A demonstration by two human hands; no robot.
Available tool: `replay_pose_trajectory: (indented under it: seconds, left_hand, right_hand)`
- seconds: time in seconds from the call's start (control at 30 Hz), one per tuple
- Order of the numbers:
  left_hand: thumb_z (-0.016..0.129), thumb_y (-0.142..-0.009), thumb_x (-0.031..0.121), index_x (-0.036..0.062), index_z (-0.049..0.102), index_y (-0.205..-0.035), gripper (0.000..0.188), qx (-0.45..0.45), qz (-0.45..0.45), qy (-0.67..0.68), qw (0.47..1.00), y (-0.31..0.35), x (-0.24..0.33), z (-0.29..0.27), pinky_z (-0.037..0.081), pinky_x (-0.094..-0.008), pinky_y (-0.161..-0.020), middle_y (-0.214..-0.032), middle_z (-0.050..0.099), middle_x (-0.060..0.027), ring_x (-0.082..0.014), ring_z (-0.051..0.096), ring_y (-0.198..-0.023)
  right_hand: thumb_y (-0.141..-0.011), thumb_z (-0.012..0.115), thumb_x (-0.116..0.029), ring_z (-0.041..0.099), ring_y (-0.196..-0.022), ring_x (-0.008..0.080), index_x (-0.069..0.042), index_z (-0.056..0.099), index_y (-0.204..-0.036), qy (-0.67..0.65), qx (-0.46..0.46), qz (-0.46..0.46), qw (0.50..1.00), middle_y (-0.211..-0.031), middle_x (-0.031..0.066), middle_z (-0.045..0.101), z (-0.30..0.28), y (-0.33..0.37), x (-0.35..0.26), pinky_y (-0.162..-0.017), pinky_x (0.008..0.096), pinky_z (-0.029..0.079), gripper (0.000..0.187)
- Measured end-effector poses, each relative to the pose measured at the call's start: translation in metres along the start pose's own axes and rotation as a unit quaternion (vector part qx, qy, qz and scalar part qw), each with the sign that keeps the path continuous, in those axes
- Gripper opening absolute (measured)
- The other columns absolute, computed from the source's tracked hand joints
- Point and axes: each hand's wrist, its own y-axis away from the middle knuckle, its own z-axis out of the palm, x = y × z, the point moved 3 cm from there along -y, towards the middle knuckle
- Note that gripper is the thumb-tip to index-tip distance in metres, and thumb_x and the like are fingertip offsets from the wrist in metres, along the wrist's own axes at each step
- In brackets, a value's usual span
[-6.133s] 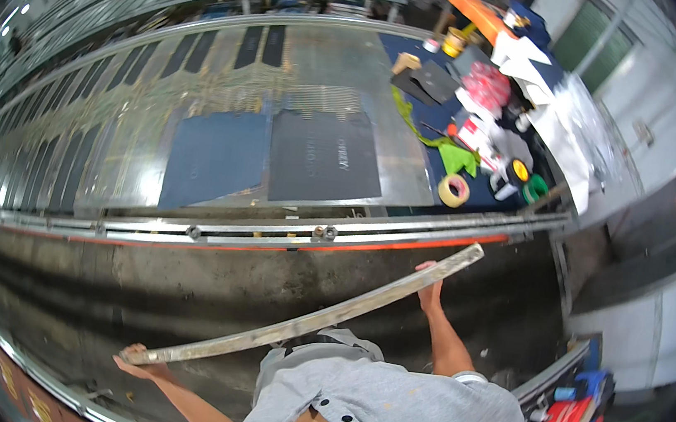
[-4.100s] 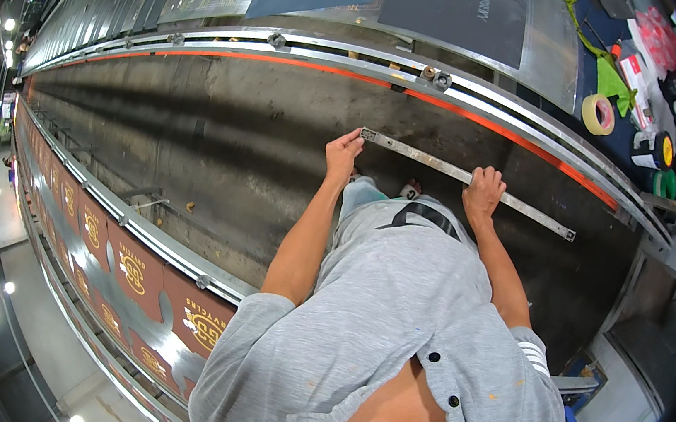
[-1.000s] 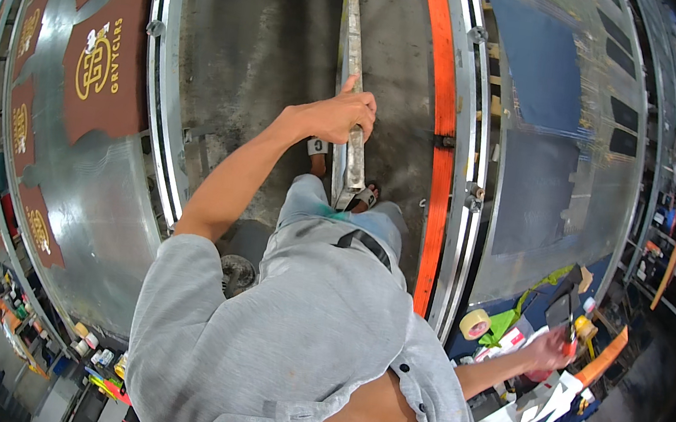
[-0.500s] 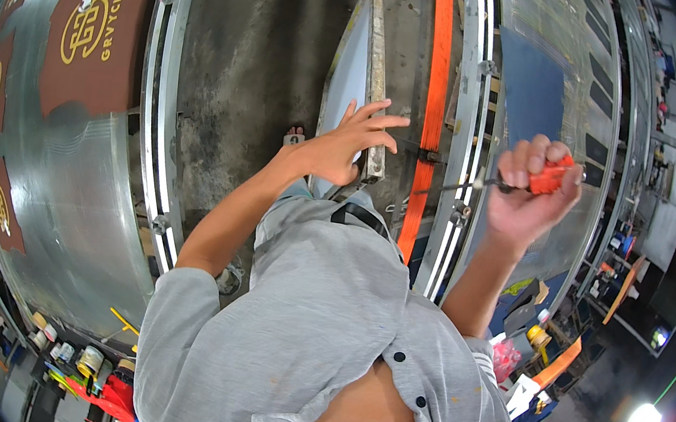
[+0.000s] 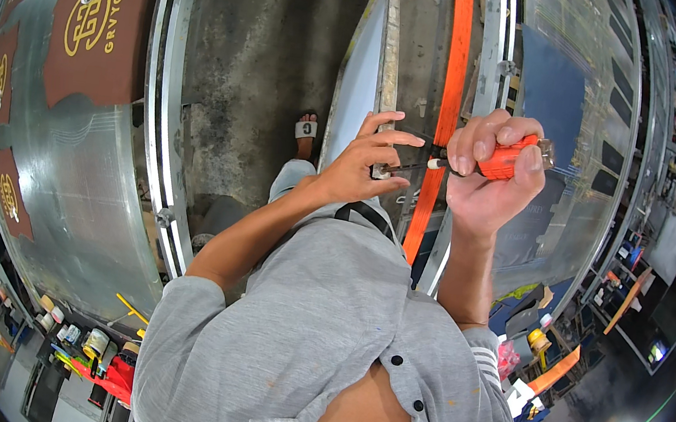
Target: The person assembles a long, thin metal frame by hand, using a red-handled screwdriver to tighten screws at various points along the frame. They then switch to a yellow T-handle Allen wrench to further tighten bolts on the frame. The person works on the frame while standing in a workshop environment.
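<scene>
My right hand point(image 5: 483, 178) is closed around the red handle of a screwdriver point(image 5: 504, 158). Its dark shaft points left, and the tip is at the near end of a screen frame point(image 5: 390, 59) standing on edge. My left hand point(image 5: 353, 163) is at that end of the frame, fingers stretched and apart above the tip, thumb below it. Whether the left fingers touch the shaft I cannot tell. The frame has a worn, stained edge and a pale panel point(image 5: 356, 88) facing left.
To the left, a long metal-railed table point(image 5: 95, 183) carries brown printed fabric pieces point(image 5: 96, 25). An orange strip point(image 5: 456, 49) runs along the right-hand table, where dark blue fabric point(image 5: 552, 102) lies. Paint tubs point(image 5: 95, 343) stand at lower left. My sandalled foot point(image 5: 305, 130) is on the concrete floor.
My right hand has moved left with the screwdriver, bringing its tip to the frame's end. My left hand has shifted slightly right and lower, its fingers now around the tip area.
</scene>
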Motion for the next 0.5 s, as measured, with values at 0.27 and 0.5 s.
replay_pose_trajectory:
  seconds: [0.27, 0.5]
  left_hand:
    - [0.085, -0.072, 0.011, 0.0063, 0.056, -0.069, 0.030, 0.019, 0.019, -0.014, 1.000, -0.001, 0.000, 0.005, 0.037, -0.0482, -0.106, -0.124, 0.068, -0.0041, -0.0356, 0.037, -0.136]
    - [0.084, -0.073, 0.010, 0.0063, 0.056, -0.068, 0.029, 0.032, -0.001, -0.008, 0.999, 0.001, 0.001, 0.009, 0.038, -0.0479, -0.105, -0.124, 0.068, -0.0023, -0.0351, 0.038, -0.136]
  right_hand:
    - [-0.100, 0.052, -0.027, 0.050, -0.055, 0.0189, -0.005, 0.052, -0.099, 0.017, 0.011, 0.005, 1.000, -0.076, 0.0111, 0.054, -0.006, 0.003, 0.003, -0.050, 0.0333, 0.043, 0.022]
    - [-0.100, 0.055, -0.028, 0.054, -0.059, 0.0200, -0.005, 0.054, -0.101, 0.044, 0.023, 0.000, 0.999, -0.079, 0.0117, 0.056, -0.013, 0.004, 0.000, -0.054, 0.0339, 0.046, 0.023]
